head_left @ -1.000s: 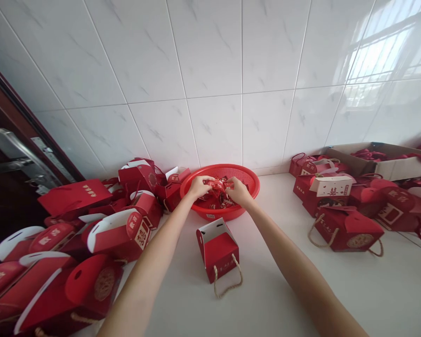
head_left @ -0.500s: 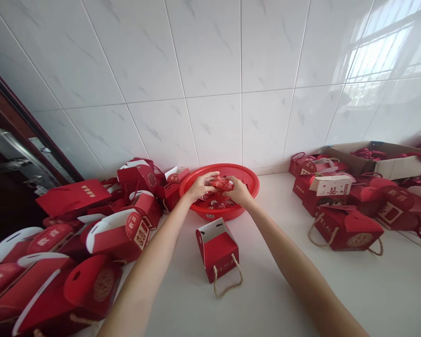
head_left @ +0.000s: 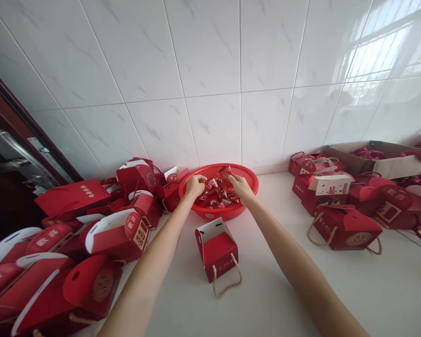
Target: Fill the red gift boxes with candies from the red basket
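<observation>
Both hands are over a round red plastic basket (head_left: 215,215) with red-wrapped candies (head_left: 214,199) in its bottom. At the basket's left side, my left hand (head_left: 195,186) has its fingers closed at the edge of the candies; what it grips is hard to make out. Between the thumb and fingers of my right hand (head_left: 240,188) is a shiny red candy packet (head_left: 225,173), raised above the pile. Just in front of the basket stands a red gift box (head_left: 217,252) with its lid flap up and a rope handle hanging toward me.
Many red gift boxes (head_left: 117,234) crowd the left side, some with raised flaps. More red boxes (head_left: 349,227) stand on the right, by a cardboard carton (head_left: 400,166) holding red items. A tiled wall (head_left: 214,126) rises behind; a door handle (head_left: 7,164) is at far left.
My hands, which were together around a red packet, have moved apart. My right hand now holds a packet up on the right; my left hand is lower at the basket's left, exposing the candies.
</observation>
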{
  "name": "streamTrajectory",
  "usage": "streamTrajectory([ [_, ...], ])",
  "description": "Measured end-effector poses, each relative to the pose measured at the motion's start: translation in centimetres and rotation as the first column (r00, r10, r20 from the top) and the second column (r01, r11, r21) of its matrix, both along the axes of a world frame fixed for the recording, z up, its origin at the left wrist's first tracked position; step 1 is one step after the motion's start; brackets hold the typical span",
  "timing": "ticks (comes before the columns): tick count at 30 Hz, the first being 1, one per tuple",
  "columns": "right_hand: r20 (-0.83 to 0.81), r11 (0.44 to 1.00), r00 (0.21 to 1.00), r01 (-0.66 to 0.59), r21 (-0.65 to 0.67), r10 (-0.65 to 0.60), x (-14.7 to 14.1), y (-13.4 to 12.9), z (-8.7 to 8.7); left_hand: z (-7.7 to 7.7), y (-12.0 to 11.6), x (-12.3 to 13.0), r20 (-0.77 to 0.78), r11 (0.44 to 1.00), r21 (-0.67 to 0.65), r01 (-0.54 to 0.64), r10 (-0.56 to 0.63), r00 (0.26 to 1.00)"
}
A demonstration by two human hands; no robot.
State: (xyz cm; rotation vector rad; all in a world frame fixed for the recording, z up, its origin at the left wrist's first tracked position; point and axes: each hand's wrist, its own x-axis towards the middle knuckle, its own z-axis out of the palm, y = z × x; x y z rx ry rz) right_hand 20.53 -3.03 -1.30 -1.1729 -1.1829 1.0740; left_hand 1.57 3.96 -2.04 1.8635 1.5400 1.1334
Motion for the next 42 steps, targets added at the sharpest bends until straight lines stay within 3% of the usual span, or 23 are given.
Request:
streamTrajectory([
  [3,-0.098,0.999,0.995,0.000,-0.033,-0.003,0.1,-0.2,0.4,0.3,-0.3,0.2,-0.072,0.999,0.028,0.042,-0.040,0.997],
  [5,-0.145,0.999,0.989,0.001,-0.052,-0.008,0.2,-0.4,0.6,0.4,-0.6,0.6,-0.131,0.988,-0.021,0.151,-0.152,0.980],
  [9,-0.194,0.998,0.981,0.011,-0.067,-0.024,0.2,-0.5,0.8,0.1,-1.3,1.7,-0.225,0.876,-0.297,0.381,-0.452,0.863],
  [11,-0.206,0.997,0.978,0.023,-0.073,-0.037,0.2,-0.5,0.8,-0.2,-1.3,2.0,-0.252,0.816,-0.405,0.412,-0.533,0.808],
  [14,-0.220,0.996,0.974,0.039,-0.084,-0.057,0.2,-0.4,0.8,-0.5,-1.0,2.0,-0.306,0.782,-0.482,0.395,-0.573,0.760],
  [21,-0.256,0.994,0.965,0.034,-0.106,-0.060,0.3,-0.8,1.2,-0.5,-0.7,2.0,-0.366,0.768,-0.528,0.361,-0.590,0.720],
  [27,-0.278,0.994,0.959,0.027,-0.103,-0.055,0.3,-0.9,1.4,-0.2,-1.1,1.7,-0.299,0.794,-0.475,0.380,-0.551,0.779],
  [34,-0.288,0.995,0.956,0.024,-0.097,-0.051,0.5,-0.7,1.2,0.3,-1.1,1.3,-0.067,0.894,-0.296,0.335,-0.370,0.927],
  [42,-0.292,0.996,0.954,0.043,-0.080,-0.064,0.5,-0.5,1.0,0.2,-1.0,1.3,0.168,0.934,-0.212,0.289,-0.256,0.952],
])
